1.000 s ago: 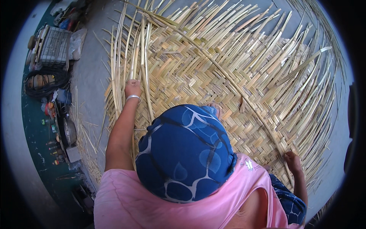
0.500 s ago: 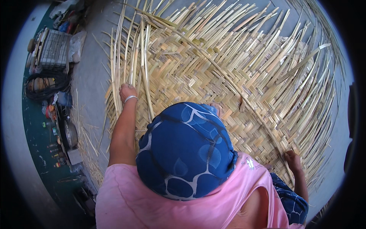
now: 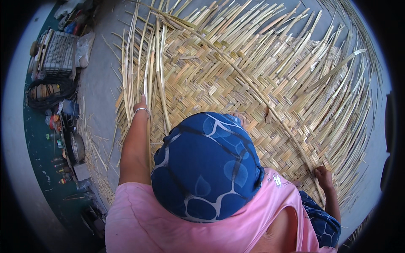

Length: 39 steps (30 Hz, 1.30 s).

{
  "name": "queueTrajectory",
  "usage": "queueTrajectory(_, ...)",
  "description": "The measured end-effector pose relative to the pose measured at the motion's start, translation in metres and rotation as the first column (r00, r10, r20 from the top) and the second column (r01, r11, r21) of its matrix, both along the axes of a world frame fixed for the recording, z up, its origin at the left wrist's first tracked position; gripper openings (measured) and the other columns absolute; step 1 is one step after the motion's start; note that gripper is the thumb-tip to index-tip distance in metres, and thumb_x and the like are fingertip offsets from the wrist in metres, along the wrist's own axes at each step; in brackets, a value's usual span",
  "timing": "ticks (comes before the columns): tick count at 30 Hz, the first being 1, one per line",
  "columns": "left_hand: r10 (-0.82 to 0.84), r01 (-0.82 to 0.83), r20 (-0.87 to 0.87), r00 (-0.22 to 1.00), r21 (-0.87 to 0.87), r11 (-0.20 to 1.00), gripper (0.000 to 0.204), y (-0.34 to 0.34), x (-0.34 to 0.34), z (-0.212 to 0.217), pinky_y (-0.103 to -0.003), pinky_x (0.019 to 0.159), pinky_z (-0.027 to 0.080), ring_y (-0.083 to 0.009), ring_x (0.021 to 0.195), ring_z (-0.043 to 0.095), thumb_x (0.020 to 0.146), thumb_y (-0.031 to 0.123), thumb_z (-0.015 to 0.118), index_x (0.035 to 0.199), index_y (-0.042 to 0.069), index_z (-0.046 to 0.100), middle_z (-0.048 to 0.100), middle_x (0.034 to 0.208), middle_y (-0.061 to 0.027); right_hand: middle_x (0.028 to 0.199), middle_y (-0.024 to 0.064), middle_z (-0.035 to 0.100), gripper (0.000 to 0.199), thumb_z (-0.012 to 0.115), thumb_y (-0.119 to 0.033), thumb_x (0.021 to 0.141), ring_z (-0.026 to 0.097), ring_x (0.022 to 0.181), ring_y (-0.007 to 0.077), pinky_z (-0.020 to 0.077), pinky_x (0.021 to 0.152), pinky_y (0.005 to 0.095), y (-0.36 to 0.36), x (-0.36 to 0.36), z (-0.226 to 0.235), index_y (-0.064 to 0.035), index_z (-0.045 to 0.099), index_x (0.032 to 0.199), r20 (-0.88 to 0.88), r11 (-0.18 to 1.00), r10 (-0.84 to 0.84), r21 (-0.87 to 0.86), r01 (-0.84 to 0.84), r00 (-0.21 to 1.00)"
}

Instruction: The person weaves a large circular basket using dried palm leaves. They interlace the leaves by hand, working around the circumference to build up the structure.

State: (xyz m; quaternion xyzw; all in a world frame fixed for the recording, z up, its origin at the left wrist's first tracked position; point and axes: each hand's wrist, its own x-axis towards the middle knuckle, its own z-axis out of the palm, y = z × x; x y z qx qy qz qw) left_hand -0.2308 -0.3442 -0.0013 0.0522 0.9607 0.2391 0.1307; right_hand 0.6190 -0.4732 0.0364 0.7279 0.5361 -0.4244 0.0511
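Nearest the camera, a blue patterned hat (image 3: 206, 165) and pink shirt (image 3: 236, 230) fill the lower middle and hide the near edge of the woven mat (image 3: 236, 97), which I take as the landmark. At the mat's near right edge the right hand (image 3: 323, 174) rests on the weave beside a long thin strip that runs diagonally across the mat; its fingers look curled onto the strips, though whether they pinch one I cannot tell, and it sits where it sat a second ago. On the mat's left side the left hand (image 3: 142, 104), a bangle at the wrist, has slid farther out along the weave over the last second and now sits at the foot of the loose strips (image 3: 147, 63) that stand free beyond the woven part; its fingers are pressed together around those strips, it seems, but the grip itself is hidden. That shift suggests the work has moved to the unwoven left edge. Beyond the mat's left border, on the ground, lie a coiled cable (image 3: 48, 92) and a wire crate (image 3: 59, 52).
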Motion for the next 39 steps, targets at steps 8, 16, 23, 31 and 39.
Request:
queueTrajectory(8, -0.217, 0.249, 0.176, 0.96, -0.187, 0.95, 0.052, -0.014, -0.029, -0.006, -0.039, 0.083, 0.049, -0.0338, 0.093, 0.065, 0.072, 0.024, 0.075, 0.11, -0.009, 0.06, 0.064, 0.107, -0.0241, 0.074, 0.0105, 0.062, 0.02, 0.059, -0.018, 0.088, 0.061, 0.069, 0.0191, 0.0482, 0.064, 0.0323, -0.007, 0.006, -0.009, 0.0013, 0.061, 0.089, -0.021, 0.998, 0.014, 0.054, -0.013, 1.0)
queueTrajectory(16, -0.178, 0.199, -0.336, 0.925, 0.031, 0.979, 0.031, -0.019, -0.021, 0.01, -0.044, 0.071, 0.051, -0.0332, 0.079, 0.064, 0.083, 0.027, 0.065, 0.09, -0.002, 0.06, 0.065, 0.086, -0.0188, 0.072, 0.009, 0.061, 0.018, 0.059, -0.015, 0.088, 0.059, 0.067, 0.0158, 0.047, 0.06, 0.03, -0.008, 0.007, -0.009, 0.0033, 0.06, 0.089, -0.061, 0.999, -0.017, 0.037, 0.019, 0.998)
queueTrajectory(23, -0.409, 0.304, 0.376, 0.831, 0.308, 0.902, 0.026, 0.049, 0.014, 0.094, -0.027, 0.044, 0.04, -0.0116, 0.048, 0.049, 0.093, 0.03, 0.056, 0.081, 0.008, 0.055, 0.052, 0.061, -0.0005, 0.075, 0.0071, 0.063, 0.019, 0.06, -0.016, 0.087, 0.061, 0.068, 0.0157, 0.0485, 0.061, 0.0295, 0.005, 0.005, -0.002, 0.0019, 0.06, 0.095, -0.174, 0.986, -0.16, -0.08, 0.148, 0.972)
queueTrajectory(31, -0.945, 0.424, 0.313, 0.097, 0.846, 0.324, 0.022, 0.206, 0.297, 0.213, -0.023, 0.047, 0.042, -0.0107, 0.056, 0.051, 0.096, 0.024, 0.054, 0.092, 0.003, 0.053, 0.052, 0.068, -0.0007, 0.089, 0.0046, 0.063, 0.033, 0.058, -0.034, 0.093, 0.061, 0.085, 0.014, 0.0475, 0.075, 0.029, 0.114, -0.065, 0.107, -0.0036, 0.058, 0.106, -0.426, 0.969, -0.233, -0.03, 0.244, 0.874)
queueTrajectory(39, -0.677, 0.752, -0.648, -0.349, 0.237, -0.615, 0.026, 0.169, 0.644, 0.338, -0.032, 0.057, 0.052, -0.0218, 0.076, 0.069, 0.089, 0.017, 0.048, 0.098, 0.005, 0.068, 0.066, 0.092, -0.0229, 0.12, 0.0135, 0.057, 0.061, 0.067, -0.041, 0.083, 0.05, 0.12, 0.025, 0.0395, 0.1, 0.0424, 0.181, -0.182, 0.218, -0.0034, 0.049, 0.127, -0.834, 0.879, 0.098, 0.328, 0.345, 0.543)
